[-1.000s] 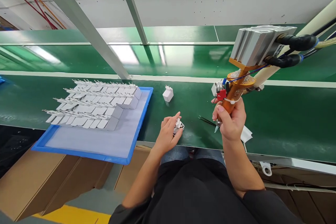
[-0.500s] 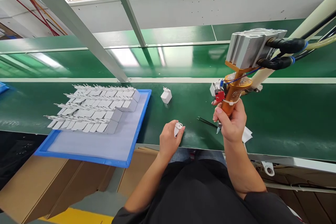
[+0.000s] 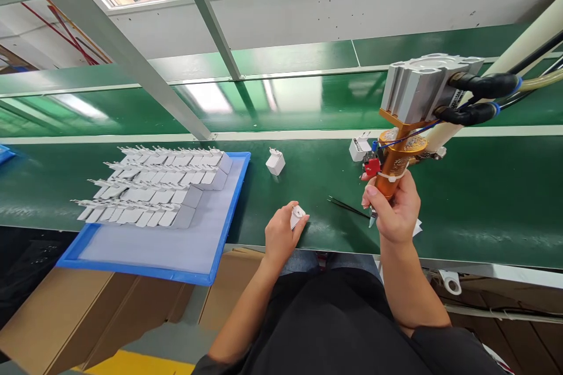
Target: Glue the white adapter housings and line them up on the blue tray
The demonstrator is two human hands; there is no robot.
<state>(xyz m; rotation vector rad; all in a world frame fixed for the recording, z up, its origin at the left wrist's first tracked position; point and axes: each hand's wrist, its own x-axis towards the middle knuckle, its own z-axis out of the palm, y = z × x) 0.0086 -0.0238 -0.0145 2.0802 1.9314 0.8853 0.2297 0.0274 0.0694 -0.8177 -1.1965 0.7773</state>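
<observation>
My left hand (image 3: 280, 234) is closed around a white plug adapter (image 3: 298, 216), thumb and fingers on its sides, just above the bench's front edge. My right hand (image 3: 398, 211) grips the orange barrel of an air-driven hand tool (image 3: 393, 159). Its silver cylinder block (image 3: 428, 85) is on top, and a narrow pale tip (image 3: 372, 221) points down below my fingers. The tip and the adapter are well apart. Another white adapter (image 3: 275, 162) stands alone on the bench beyond my left hand. One more adapter (image 3: 357, 149) is partly hidden behind the tool's red part.
On the left, a blue-rimmed tray (image 3: 244, 181) holds rows of white adapters (image 3: 149, 187), overhanging the bench's front edge. Black tweezers (image 3: 347, 205) lie on the green bench (image 3: 492, 199) between my hands. Black hoses (image 3: 484, 85) run from the tool to the right. Cardboard boxes (image 3: 57, 316) stand below.
My right hand and the tool have shifted slightly right, baring more of the adapter behind it. My left hand keeps its hold. The whole view has tilted a little.
</observation>
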